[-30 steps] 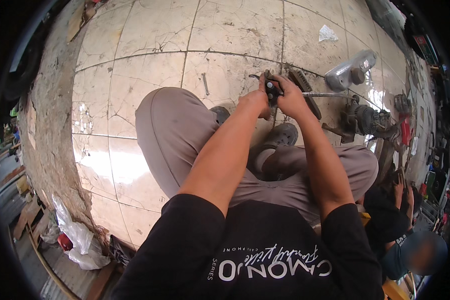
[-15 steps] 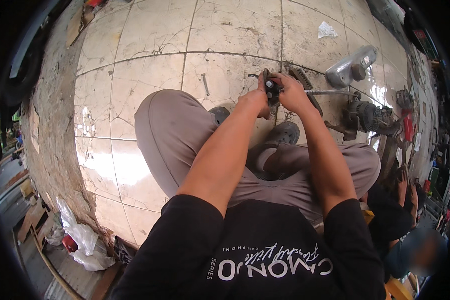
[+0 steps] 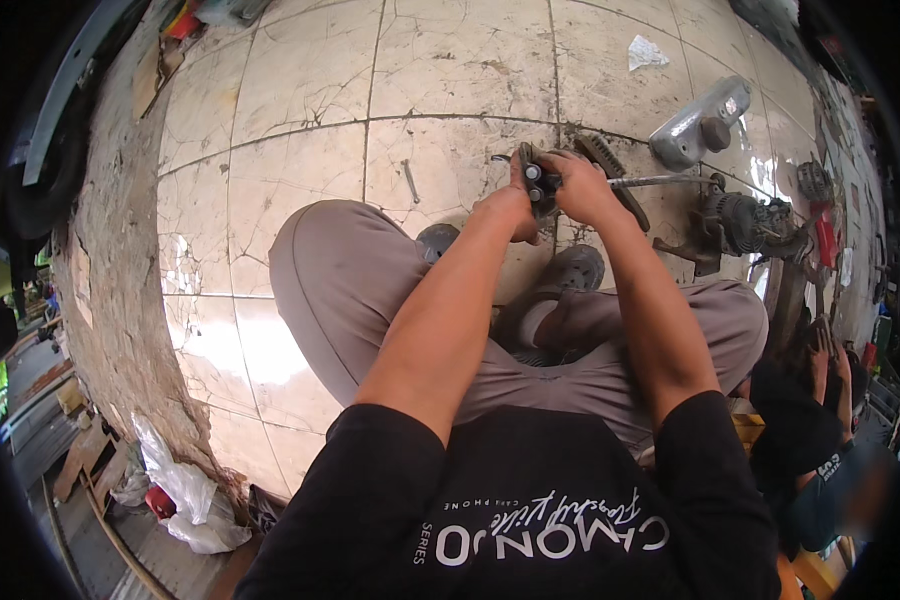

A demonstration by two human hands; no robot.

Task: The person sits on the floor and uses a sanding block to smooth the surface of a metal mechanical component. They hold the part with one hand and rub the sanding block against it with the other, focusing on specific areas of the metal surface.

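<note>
Just above the floor, my left hand (image 3: 511,208) and my right hand (image 3: 583,188) are closed on a small dark metal part (image 3: 539,187) with two round silver faces. My left fingers wrap its left side; the right thumb and fingers grip it from the other side. Its underside is hidden. Past my right hand, a brush with a dark bristle block (image 3: 598,154) lies on the tiles. A long metal rod (image 3: 655,181) stretches right from behind that hand. An open-ended spanner (image 3: 410,180) lies apart, left of my hands.
An alternator-like unit (image 3: 738,222) and a silver metal housing (image 3: 698,125) rest at the right. Crumpled white paper (image 3: 647,52) lies beyond. Plastic bags (image 3: 195,495) sit at the lower left. Another person's hands (image 3: 828,358) show at the far right.
My view has shifted slightly, so the floor items sit a little differently in the picture. Both hands keep hold of the dark part in nearly the same place.
</note>
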